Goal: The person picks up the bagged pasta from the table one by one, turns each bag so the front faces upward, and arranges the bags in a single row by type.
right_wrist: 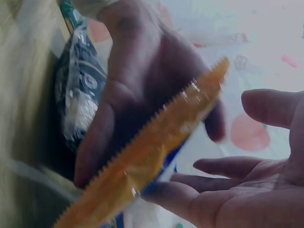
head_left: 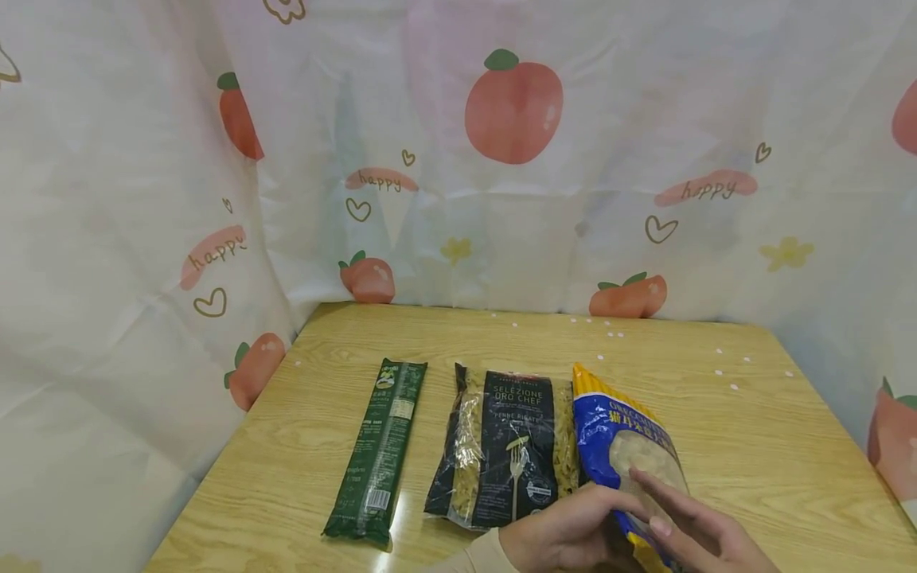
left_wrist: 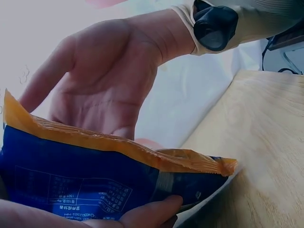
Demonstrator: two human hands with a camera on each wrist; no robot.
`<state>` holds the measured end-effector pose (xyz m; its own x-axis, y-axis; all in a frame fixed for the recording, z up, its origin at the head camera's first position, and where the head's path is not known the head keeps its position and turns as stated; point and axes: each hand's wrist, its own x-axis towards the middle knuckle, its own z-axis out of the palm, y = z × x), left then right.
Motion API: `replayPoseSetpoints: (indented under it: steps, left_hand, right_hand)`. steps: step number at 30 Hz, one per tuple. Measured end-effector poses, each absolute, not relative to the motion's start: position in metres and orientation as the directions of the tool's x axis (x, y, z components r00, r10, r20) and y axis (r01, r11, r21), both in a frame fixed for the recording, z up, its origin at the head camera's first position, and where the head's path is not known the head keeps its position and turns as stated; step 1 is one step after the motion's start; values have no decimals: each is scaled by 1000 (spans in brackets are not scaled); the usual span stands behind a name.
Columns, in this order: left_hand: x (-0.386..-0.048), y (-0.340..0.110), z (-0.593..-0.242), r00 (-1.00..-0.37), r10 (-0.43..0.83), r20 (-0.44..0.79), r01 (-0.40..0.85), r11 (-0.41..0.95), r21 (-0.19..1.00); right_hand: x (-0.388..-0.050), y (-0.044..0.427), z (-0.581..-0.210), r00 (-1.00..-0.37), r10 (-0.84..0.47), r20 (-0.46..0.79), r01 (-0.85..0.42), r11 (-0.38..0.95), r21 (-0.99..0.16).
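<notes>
A blue and yellow bag of orecchiette pasta (head_left: 630, 446) stands tilted at the right of the row, its yellow end edge (right_wrist: 142, 156) turned towards the right wrist camera. My left hand (head_left: 566, 529) holds it low on its left side, thumb on one face; in the left wrist view, a left finger (left_wrist: 152, 211) lies across the printed back. Opposite, my right hand (head_left: 709, 533) has its fingers extended against the bag, and its thumb stands apart in the right wrist view. Beside the left hand lies a black bag of penne rigate (head_left: 512, 446).
A long green spaghetti packet (head_left: 376, 454) lies to the left of the penne bag on the wooden table (head_left: 774, 446). Small white dots are scattered near the table's back edge. A white curtain with fruit prints (head_left: 516, 231) hangs behind and at the sides.
</notes>
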<state>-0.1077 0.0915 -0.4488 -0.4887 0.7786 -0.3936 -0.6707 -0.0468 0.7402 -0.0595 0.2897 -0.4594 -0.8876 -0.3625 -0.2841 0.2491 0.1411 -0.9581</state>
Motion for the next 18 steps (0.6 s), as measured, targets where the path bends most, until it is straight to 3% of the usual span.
replayPoseSetpoints:
  steps: [6,12,15,18]
  left_hand:
    - [-108,91,-450,-536,778,-329,-641,-121,758]
    - [-109,89,-448,-525,773,-356,-670,-117,733]
    - [-109,88,-447,-530,766,-364,-673,-118,730]
    - [-110,88,-447,-532,764,-364,-678,-128,723]
  right_hand:
    - [-60,316,-456,-913,-348,-215,232,-8,-973]
    - [-60,339,-466,-981,-154,-119,113,47,-993]
    - [-62,352,-474,-980,-103,-169,166,35,-986]
    - [-66,363,-480,-954,-157,-256,268,-67,-961]
